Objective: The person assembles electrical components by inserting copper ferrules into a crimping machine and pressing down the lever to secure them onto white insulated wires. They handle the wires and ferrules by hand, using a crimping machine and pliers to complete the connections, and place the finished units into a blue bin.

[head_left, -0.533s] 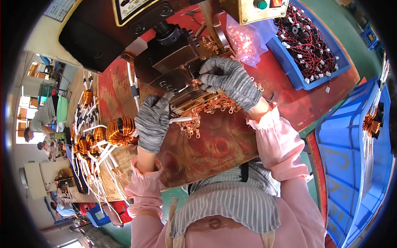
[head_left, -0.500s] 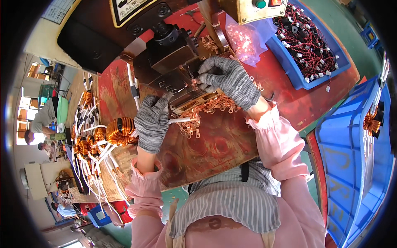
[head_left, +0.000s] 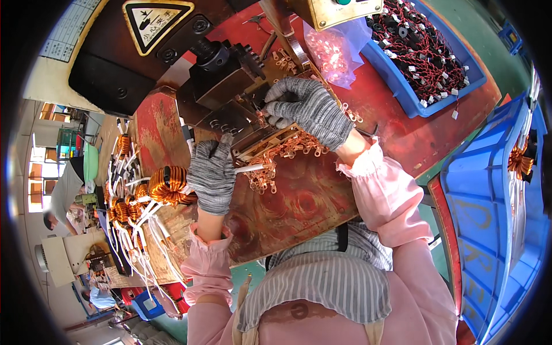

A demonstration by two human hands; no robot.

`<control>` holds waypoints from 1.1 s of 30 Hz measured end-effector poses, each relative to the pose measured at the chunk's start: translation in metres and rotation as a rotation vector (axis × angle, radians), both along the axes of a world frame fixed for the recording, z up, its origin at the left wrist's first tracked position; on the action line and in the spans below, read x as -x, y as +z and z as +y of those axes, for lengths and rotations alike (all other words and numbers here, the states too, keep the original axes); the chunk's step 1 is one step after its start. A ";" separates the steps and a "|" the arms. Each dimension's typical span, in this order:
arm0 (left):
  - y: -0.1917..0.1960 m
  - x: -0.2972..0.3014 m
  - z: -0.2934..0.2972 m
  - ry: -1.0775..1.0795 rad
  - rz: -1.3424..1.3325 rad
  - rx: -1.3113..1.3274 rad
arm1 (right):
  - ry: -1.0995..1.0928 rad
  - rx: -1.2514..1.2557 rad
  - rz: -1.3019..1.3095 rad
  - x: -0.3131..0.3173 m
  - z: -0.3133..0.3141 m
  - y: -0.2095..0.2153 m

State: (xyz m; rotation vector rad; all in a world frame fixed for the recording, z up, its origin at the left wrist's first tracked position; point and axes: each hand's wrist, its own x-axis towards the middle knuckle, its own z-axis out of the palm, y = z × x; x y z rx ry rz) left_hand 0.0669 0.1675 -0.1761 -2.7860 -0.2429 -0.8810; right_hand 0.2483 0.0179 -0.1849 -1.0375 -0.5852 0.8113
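- My left hand (head_left: 211,172) grips a white-sleeved wire (head_left: 248,168) from the copper coil (head_left: 168,185).
- My right hand (head_left: 307,109) pinches a copper terminal (head_left: 265,118) at the black press (head_left: 227,77).

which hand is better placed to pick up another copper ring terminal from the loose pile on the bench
Left. The left hand, pinching a white lead, sits right beside the pile of copper ring terminals. The right hand is farther up, fingertips at the black press.
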 end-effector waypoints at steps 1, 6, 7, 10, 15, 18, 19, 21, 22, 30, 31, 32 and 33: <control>0.000 0.001 -0.001 0.019 0.027 0.036 | -0.006 0.001 0.005 0.000 0.001 0.000; -0.002 0.002 -0.003 0.075 0.079 0.108 | -0.033 0.034 -0.065 0.000 0.004 -0.001; -0.002 0.002 -0.003 0.071 0.068 0.099 | -0.041 0.051 -0.084 0.000 0.004 -0.002; -0.004 0.002 -0.002 0.059 0.044 0.072 | -0.077 0.041 -0.144 -0.002 0.004 -0.005; -0.007 0.003 0.001 0.086 0.067 0.037 | -0.118 0.093 -0.225 -0.001 0.004 -0.006; -0.005 0.001 -0.002 0.108 0.073 0.045 | -0.218 0.116 -0.341 0.000 0.002 -0.008; -0.005 0.002 -0.002 0.118 0.076 0.040 | -0.250 0.107 -0.355 0.000 0.002 -0.011; -0.006 0.001 -0.003 0.133 0.082 0.032 | -0.310 0.064 -0.351 -0.001 0.000 -0.016; -0.007 0.001 -0.003 0.125 0.070 0.040 | -0.336 0.028 -0.332 -0.001 0.000 -0.019; -0.009 0.000 -0.001 0.077 0.012 -0.005 | -0.419 0.018 -0.229 0.003 -0.007 -0.009; -0.011 0.000 -0.002 0.071 -0.003 0.012 | -0.426 0.011 -0.228 0.004 -0.009 -0.009; -0.011 0.001 -0.003 0.071 -0.019 0.027 | -0.426 0.001 -0.228 0.006 -0.009 -0.008; -0.012 0.002 -0.004 0.071 -0.036 0.042 | -0.442 0.029 -0.303 0.009 -0.013 -0.007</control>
